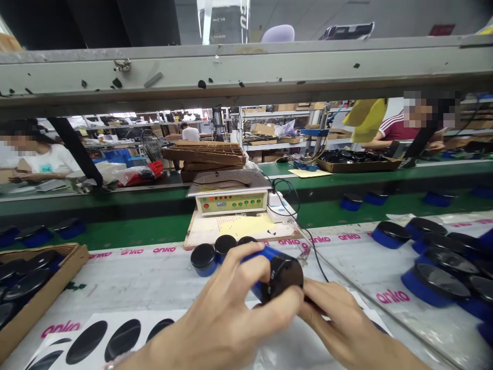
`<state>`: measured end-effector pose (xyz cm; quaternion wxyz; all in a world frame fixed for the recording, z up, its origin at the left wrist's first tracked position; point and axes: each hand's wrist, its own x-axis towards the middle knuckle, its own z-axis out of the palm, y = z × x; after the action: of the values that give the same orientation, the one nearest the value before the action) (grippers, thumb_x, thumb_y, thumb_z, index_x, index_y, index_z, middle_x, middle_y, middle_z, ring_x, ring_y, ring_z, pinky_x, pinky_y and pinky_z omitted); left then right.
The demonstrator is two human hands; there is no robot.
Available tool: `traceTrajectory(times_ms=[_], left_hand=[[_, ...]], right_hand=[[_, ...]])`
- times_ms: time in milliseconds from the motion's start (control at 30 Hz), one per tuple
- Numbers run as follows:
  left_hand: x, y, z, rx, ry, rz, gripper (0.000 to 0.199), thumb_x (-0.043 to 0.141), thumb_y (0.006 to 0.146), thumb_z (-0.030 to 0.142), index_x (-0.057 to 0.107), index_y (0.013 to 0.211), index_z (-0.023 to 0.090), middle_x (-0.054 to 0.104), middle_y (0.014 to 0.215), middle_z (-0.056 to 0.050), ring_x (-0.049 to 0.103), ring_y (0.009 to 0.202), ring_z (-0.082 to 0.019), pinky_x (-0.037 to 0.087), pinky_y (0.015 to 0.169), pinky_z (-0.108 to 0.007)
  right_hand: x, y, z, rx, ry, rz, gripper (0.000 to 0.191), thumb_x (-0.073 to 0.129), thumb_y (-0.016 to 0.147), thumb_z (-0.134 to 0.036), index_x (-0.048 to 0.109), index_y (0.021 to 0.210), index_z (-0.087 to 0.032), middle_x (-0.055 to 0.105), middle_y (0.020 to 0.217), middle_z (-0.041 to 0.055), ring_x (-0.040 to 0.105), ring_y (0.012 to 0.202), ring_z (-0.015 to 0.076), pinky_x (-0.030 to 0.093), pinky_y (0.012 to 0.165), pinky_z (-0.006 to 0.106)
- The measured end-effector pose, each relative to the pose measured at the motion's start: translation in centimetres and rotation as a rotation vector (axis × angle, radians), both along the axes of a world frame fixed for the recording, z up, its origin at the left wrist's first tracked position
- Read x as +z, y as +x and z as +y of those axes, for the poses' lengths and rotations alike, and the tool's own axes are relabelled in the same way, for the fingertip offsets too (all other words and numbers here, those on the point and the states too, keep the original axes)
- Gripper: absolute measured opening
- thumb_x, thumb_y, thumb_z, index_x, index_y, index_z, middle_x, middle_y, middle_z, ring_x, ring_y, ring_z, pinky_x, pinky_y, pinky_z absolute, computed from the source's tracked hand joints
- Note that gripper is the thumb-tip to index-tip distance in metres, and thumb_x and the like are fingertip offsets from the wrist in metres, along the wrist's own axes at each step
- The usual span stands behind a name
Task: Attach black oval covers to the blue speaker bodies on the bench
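Observation:
My left hand [227, 303] is closed round a round blue device [285, 280] with a black end marked "OFF", held tilted above the table. Its fingers wrap over the top, and the thumb presses on the black face. At the device's right edge, my right hand [339, 313] has its fingers pressed together against it; the fingertips are partly hidden. Just behind stand several similar blue pieces with glossy black tops [203, 257]. Below my left forearm lies a white sheet with black oval stickers [123, 339].
A cardboard box [69, 277] of black-topped pieces is on the left, and a cluster of blue pieces [435, 282] on the right. Ahead, a control box [233, 201] stands before a green conveyor [154, 226] carrying more pieces. A shelf beam [246, 69] crosses overhead. Co-workers sit beyond.

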<state>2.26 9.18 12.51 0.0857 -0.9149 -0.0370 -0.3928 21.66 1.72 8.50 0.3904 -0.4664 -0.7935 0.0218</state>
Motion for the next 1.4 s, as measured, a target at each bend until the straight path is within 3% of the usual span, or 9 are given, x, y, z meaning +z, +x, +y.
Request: traceTrajectory(times_ms=[200,333,500,667,867,967,1067,1233,1400], left_hand=[[-1.3,2.1,4.9,0.147,-0.397,0.252,0.064,0.065,0.076,0.021,0.039,0.134,0.017,0.051,0.126,-0.013,0.054,0.113,-0.029,0.049,0.095,-0.045],[-2.7,4.9,8.1,0.22,-0.542,0.175,0.053,0.057,0.085,0.032,0.037,0.132,0.016,0.046,0.131,-0.014,0.05,0.119,-0.028,0.043,0.101,-0.045],[-5.5,9.3,7.9,0.166,-0.624,0.384,0.059,0.063,0.078,0.04,0.043,0.132,0.022,0.051,0.124,-0.01,0.059,0.103,-0.028,0.05,0.087,-0.039],[-7.5,10.2,9.3,0.281,-0.681,0.444,0.055,0.063,0.069,0.025,0.056,0.122,0.012,0.056,0.114,-0.016,0.054,0.107,-0.039,0.041,0.094,-0.053],[-7.5,7.6,9.7,0.272,-0.85,0.37,0.079,0.073,0.067,0.03,0.042,0.138,0.015,0.044,0.136,-0.018,0.035,0.129,-0.04,0.031,0.105,-0.056],[-6.1,6.8,9.0,0.23,-0.958,0.279,0.058,0.059,0.084,0.04,0.041,0.137,0.022,0.041,0.141,-0.012,0.037,0.131,-0.029,0.034,0.108,-0.047],[-3.9,7.6,8.0,0.106,-1.228,0.1,0.046,0.036,0.096,0.049,0.043,0.134,0.025,0.044,0.138,-0.01,0.049,0.121,-0.022,0.046,0.099,-0.038],[-0.1,9.6,5.7,-0.495,-1.967,-0.373,0.052,0.04,0.092,0.057,0.047,0.132,0.024,0.054,0.128,-0.011,0.063,0.104,-0.023,0.053,0.091,-0.039],[1.4,6.9,3.5,-0.648,-2.19,-0.421,0.042,0.048,0.093,0.047,0.066,0.108,0.013,0.069,0.103,-0.011,0.068,0.086,-0.021,0.057,0.083,-0.033]], right_hand=[[-0.3,3.7,-1.4,-0.201,0.121,-0.381,0.022,0.037,0.099,-0.019,0.056,0.087,-0.016,0.058,0.061,0.0004,0.054,0.047,0.014,0.034,0.046,0.028],[0.6,10.7,-0.8,-0.923,-0.233,-0.299,0.03,0.038,0.096,-0.042,0.058,0.094,-0.02,0.067,0.072,0.0022,0.064,0.059,0.0207,0.042,0.055,0.03],[1.7,20.8,5.4,-1.295,-0.437,-0.215,0.037,0.039,0.098,-0.045,0.058,0.104,-0.014,0.064,0.084,0.0041,0.062,0.074,0.0174,0.049,0.071,0.035],[-0.3,26.8,12.4,-1.371,-0.51,-0.134,0.035,0.057,0.092,-0.037,0.055,0.12,-0.015,0.056,0.12,0.0095,0.058,0.102,0.0228,0.049,0.086,0.044],[-1.1,28.8,15.4,-1.237,-0.564,0.023,0.033,0.059,0.091,-0.033,0.055,0.12,-0.015,0.056,0.121,0.0094,0.058,0.102,0.0229,0.05,0.085,0.044],[0.5,27.5,15.8,-1.021,-0.545,0.098,0.029,0.058,0.092,-0.033,0.057,0.115,-0.015,0.059,0.113,0.0073,0.06,0.094,0.0203,0.052,0.08,0.04],[3.2,23.5,15.7,-0.692,-0.504,0.174,0.027,0.056,0.092,-0.038,0.057,0.103,-0.014,0.061,0.096,0.0037,0.061,0.079,0.016,0.052,0.069,0.033],[7.8,12.4,11.4,-0.166,-0.472,0.233,0.049,0.055,0.078,-0.068,0.04,0.083,-0.021,0.048,0.063,-0.0059,0.049,0.049,0.011,0.041,0.045,0.024],[10.1,5.3,5.0,-0.069,-0.252,0.007,0.032,0.044,0.093,-0.047,0.037,0.074,-0.022,0.044,0.062,-0.0058,0.039,0.053,0.0103,0.033,0.048,0.023]])
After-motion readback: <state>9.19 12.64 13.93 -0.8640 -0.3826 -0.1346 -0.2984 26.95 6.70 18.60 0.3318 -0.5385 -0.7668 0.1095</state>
